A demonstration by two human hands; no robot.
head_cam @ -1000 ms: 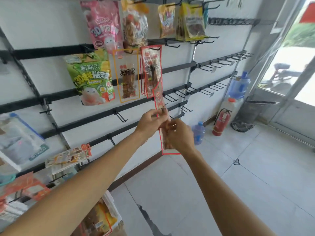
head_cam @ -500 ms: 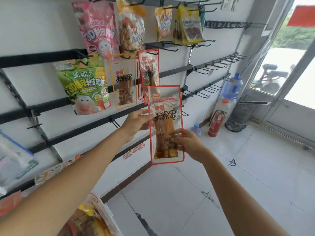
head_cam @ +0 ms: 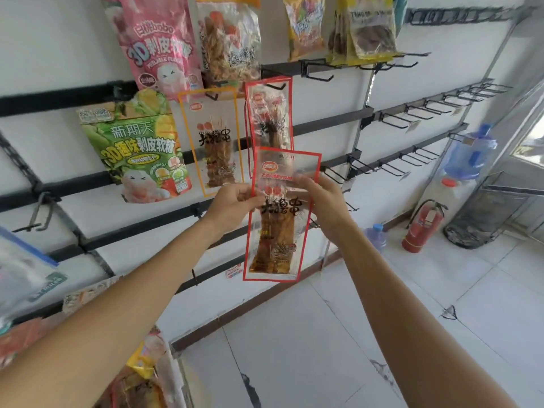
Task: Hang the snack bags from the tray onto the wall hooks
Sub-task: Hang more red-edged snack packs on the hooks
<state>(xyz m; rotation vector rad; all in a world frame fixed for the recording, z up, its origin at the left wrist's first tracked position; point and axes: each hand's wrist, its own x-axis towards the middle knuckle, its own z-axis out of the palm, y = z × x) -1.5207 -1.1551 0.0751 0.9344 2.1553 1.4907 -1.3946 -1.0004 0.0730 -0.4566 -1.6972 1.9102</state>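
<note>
Red-edged and clear, the snack bag is being pinched near its top by both hands, left hand taking one side edge, right hand the other. It's hanging upright, long axis vertical, straight below the hook, overlapping the packs hanging there; the right hand is sitting slightly nearer.

place: small shop | evidence: black wall rails carrying rows of hooks across the frame | packaged snack bags hanging upper left | glass door far right
</note>
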